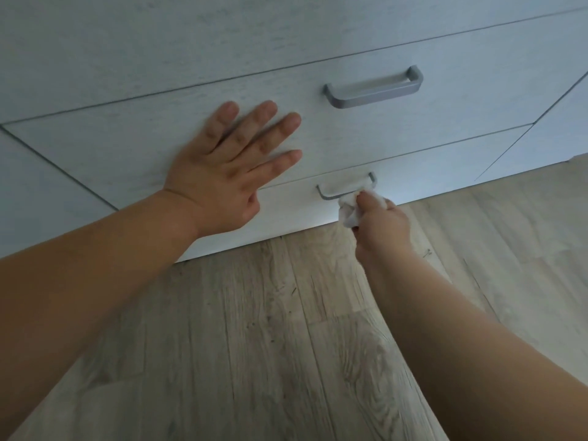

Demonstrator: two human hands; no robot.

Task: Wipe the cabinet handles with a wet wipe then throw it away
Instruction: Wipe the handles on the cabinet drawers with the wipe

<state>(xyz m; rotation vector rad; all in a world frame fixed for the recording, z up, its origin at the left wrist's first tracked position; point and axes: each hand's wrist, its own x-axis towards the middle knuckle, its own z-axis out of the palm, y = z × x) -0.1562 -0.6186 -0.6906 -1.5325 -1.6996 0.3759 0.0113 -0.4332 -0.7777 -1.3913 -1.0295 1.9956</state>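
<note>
At one cabinet (pixel 159 58), two handles (pixel 375 92) (pixel 327 197), left hand (pixel 222 173), right hand (pixel 380 224), one wipe (pixel 348 214).

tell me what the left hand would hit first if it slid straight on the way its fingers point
Probably the left end of the upper drawer handle. The left hand lies flat on the drawer front, fingers aimed up and right toward it, with only bare panel between.

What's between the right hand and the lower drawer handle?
Only the crumpled wet wipe, held in the right hand at the right end of the lower handle; the head view shows it.
</note>
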